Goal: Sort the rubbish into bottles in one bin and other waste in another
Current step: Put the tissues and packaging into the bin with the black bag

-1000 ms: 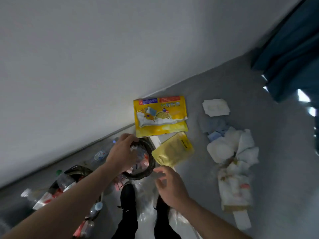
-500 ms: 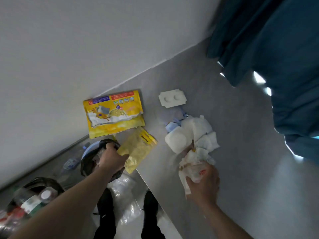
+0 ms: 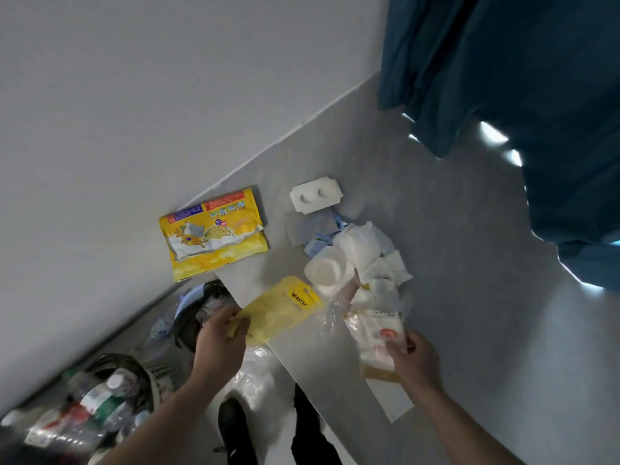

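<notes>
My left hand (image 3: 219, 342) pinches the near end of a small yellow pouch (image 3: 280, 308) that hangs over the table's edge. Just below and left of it is a dark-lined bin (image 3: 188, 325) holding crumpled waste. My right hand (image 3: 414, 359) grips a clear wrapper with a red label (image 3: 374, 333) at the near end of a pile of white tissues and wrappers (image 3: 365, 260). A second bin (image 3: 104, 397) at the lower left is full of plastic bottles. A large yellow food bag (image 3: 214, 234) lies on the table by the wall.
The grey table (image 3: 436, 263) runs along a white wall (image 3: 151, 112). A white moulded tray (image 3: 315, 194) lies at the back, and a white cup (image 3: 325, 275) lies beside the pile. A dark blue curtain (image 3: 520, 95) hangs at right. My shoes (image 3: 235, 427) stand on the floor between bins and table.
My left hand has left the bin's rim and taken the yellow pouch. My right hand has pulled the wrapper bundle toward the table's near edge. The view has shifted slightly.
</notes>
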